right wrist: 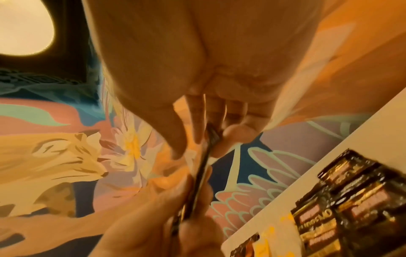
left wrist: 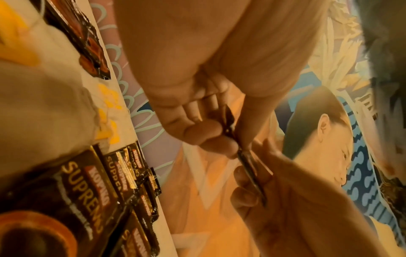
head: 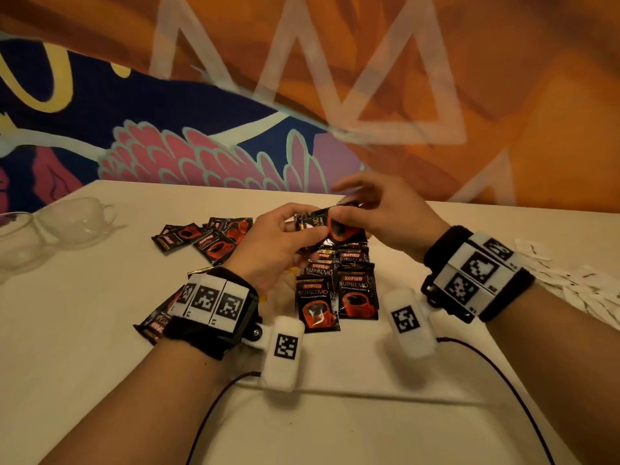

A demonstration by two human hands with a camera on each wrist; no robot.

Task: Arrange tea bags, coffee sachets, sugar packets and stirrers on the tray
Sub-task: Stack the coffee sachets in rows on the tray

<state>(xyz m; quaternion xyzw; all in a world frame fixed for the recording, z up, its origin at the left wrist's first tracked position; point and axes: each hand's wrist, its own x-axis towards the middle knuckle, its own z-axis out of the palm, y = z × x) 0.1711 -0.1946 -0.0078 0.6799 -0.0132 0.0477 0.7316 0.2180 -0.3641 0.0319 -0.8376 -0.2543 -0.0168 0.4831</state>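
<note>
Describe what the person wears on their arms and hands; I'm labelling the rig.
Both forearms are bare, no sleeves or gloves. Each wrist carries a black band with white square-code tags; the right band likewise. A white padded pod with one code tag hangs below each wrist, and a thin dark cable trails from each.

A black foil coffee sachet printed with a red cup [head: 335,226] is held edge-on above 2 overlapping rows of matching sachets [head: 339,286] lying flat on the bench; more [head: 204,238] lie scattered left.

A café-like room — painted mural wall [head: 235,95], cream table [head: 100,330], glass cups [head: 73,223] beside coffee sachets [head: 357,293].
</note>
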